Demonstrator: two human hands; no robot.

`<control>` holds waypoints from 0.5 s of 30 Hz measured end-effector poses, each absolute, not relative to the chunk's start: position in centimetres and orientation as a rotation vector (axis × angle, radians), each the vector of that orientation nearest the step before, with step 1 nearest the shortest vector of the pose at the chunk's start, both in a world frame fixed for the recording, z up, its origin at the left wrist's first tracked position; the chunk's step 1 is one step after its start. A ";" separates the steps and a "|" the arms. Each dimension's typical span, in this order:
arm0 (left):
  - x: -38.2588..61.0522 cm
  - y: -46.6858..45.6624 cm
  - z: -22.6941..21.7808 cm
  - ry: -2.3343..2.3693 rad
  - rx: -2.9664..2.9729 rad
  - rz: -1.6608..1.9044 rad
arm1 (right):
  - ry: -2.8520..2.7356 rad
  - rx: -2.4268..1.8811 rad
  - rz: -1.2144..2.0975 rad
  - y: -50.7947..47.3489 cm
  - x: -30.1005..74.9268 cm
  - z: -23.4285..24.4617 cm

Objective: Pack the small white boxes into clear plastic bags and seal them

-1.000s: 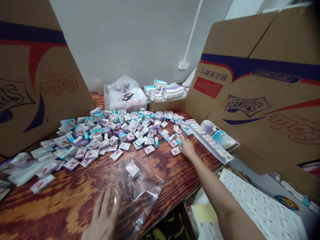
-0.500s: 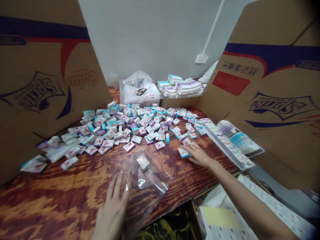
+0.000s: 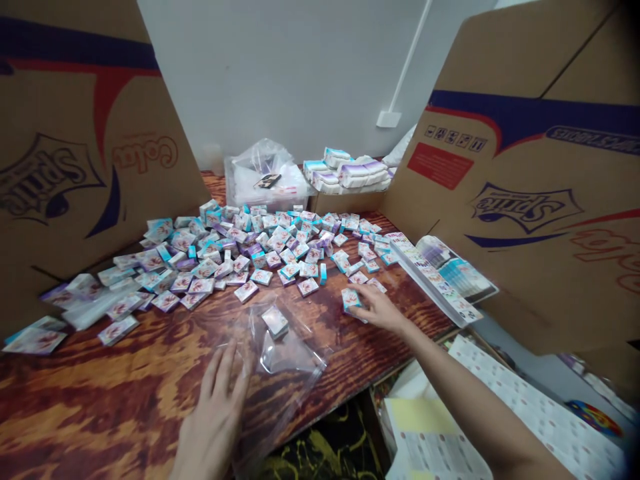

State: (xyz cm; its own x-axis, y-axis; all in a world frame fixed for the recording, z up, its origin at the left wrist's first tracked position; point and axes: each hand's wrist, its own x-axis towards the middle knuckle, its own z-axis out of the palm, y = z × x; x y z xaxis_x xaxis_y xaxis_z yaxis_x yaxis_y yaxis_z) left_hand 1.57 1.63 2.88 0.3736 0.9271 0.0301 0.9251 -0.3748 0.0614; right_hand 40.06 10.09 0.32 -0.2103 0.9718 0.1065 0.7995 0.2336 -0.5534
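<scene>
My right hand point(image 3: 381, 308) grips a small white-and-blue printed box point(image 3: 351, 299) just above the table. A clear plastic bag point(image 3: 293, 353) lies flat in front of me with a small printed box point(image 3: 275, 321) in or on it; I cannot tell which. At the bag's left edge my left hand point(image 3: 218, 393) rests with its fingers stretched out, seemingly touching the film. Farther back, a wide heap of small boxes point(image 3: 260, 257) in white, blue and purple covers the table.
Tall cardboard cartons stand at the left point(image 3: 75, 133) and right point(image 3: 505, 173). Behind the heap are a plastic bag bundle point(image 3: 267, 177) and a low carton of wrapped packs point(image 3: 350, 200). Printed strips point(image 3: 435, 280) lie at the table's right edge, above label sheets point(image 3: 440, 433).
My right hand has turned the small box slightly and stays near the heap's right front. My left hand remains by the bag. The whole view has shifted a little to the right.
</scene>
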 end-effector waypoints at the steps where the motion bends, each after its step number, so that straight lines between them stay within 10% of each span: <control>1: 1.5 1.7 2.9 1.744 2.580 0.102 | -1.993 -1.561 0.649 9.9 40.6 0.8; 6: 1.1 1.7 2.8 1.759 2.526 0.107 | -1.613 -1.533 0.992 8.7 43.1 1.9; 15: 1.3 1.6 2.7 1.774 2.491 0.110 | -1.886 -1.632 0.612 7.9 41.8 0.2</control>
